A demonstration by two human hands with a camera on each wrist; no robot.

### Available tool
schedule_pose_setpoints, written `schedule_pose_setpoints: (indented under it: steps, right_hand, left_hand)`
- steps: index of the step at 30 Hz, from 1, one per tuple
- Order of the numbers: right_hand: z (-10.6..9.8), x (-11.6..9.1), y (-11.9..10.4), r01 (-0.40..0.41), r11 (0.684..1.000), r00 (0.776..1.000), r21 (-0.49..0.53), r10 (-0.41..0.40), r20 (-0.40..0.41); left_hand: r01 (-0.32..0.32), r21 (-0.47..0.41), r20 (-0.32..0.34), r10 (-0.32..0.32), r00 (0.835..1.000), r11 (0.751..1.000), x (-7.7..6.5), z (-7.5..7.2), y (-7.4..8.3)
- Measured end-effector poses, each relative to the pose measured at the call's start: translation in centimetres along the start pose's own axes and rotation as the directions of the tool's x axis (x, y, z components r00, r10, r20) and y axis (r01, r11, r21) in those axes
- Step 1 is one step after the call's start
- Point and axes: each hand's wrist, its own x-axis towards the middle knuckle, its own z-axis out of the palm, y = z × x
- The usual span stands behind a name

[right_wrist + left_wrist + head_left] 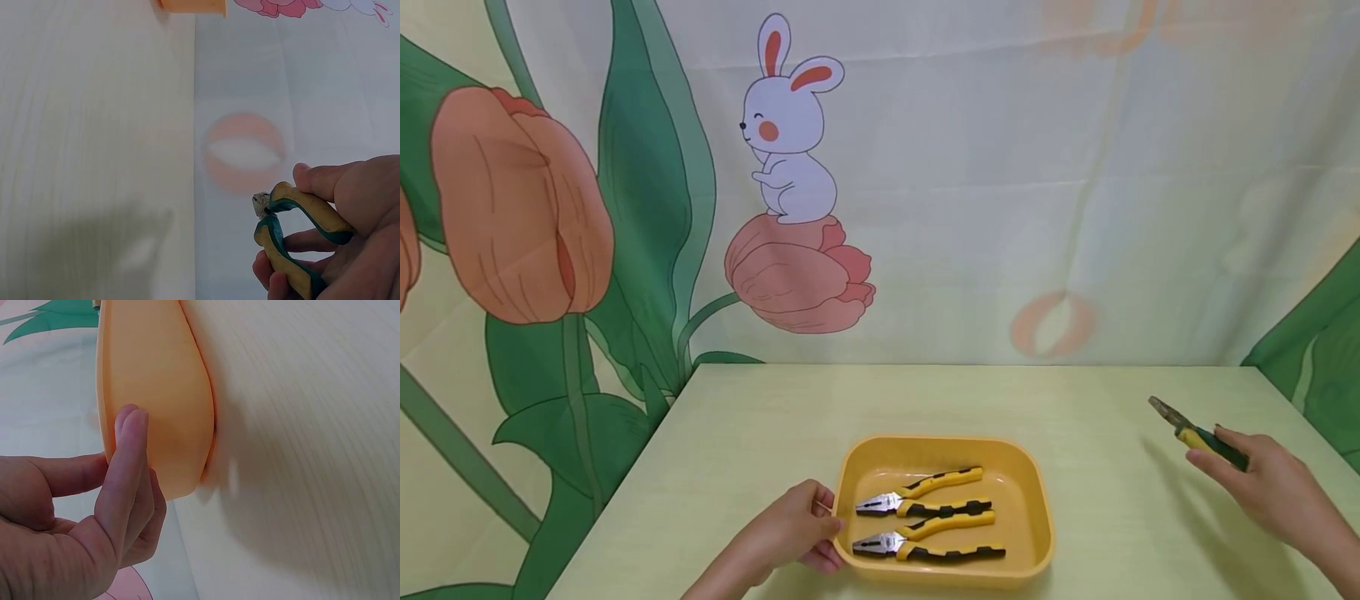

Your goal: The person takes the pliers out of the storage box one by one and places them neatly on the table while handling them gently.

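Note:
My left hand [793, 527] pinches the left rim of a yellow plastic tray [1041, 533], thumb over the edge and fingers along the outer wall, as the left wrist view also shows. Inside the tray lie two pairs of combination pliers with yellow and black handles, an upper pair [889, 502] and a lower pair [887, 544], their metal jaws pointing left. Over on the right, my right hand [1273, 483] holds a third pair of pliers [312, 215] by its green and yellow handles, raised above the table. Its handles stand spread and its worn metal tip points away from me.
The pale wooden table [1097, 417] ends at the back against a cloth backdrop [955, 208] printed with tulips and a rabbit. Shadows of the right hand and its pliers fall on the table at the right.

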Motion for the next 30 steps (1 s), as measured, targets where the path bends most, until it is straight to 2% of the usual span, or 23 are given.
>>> schedule_pose_setpoints:
  steps: [5,20,30]
  right_hand:
    - [0.4,0.3,0.4,-0.021,1.0,1.0,-0.006,0.021,0.011]
    - [1.3,0.8,1.1,-0.009,0.998,1.0,-0.061,0.009,-0.013]
    - [2.0,1.2,1.9,-0.022,0.998,1.0,-0.064,0.021,-0.006]
  left_hand:
    - [-0.011,-0.004,0.004,0.011,1.0,1.0,0.0,0.0,-0.1]
    - [0.028,0.014,-0.01,-0.028,1.0,1.0,0.0,0.0,0.0]
    - [0.015,0.001,-0.005,-0.015,1.0,1.0,0.3,-0.1,-0.3]
